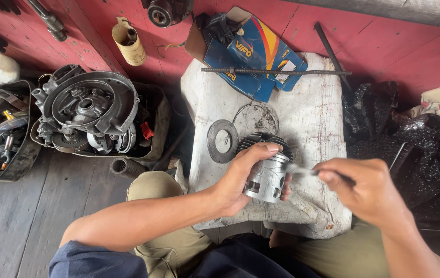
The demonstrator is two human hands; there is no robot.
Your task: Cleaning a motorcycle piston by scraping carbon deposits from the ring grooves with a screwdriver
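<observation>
My left hand (241, 177) grips a grey finned metal engine cylinder (267, 172), held over a white block-like work surface (310, 113). The cylinder's smooth sleeve points toward me and its dark fins point away. My right hand (366, 188) pinches a thin metal tool (302, 170) whose tip touches the side of the cylinder. The tool is blurred, so I cannot tell its exact kind.
A flat ring gasket (222, 140) and a wire loop (256, 116) lie on the block. A blue cardboard box (253, 56) and a long rod (276, 72) rest at its far end. An engine casing (88, 110) sits in a tray at left; black plastic bags (415, 139) lie at right.
</observation>
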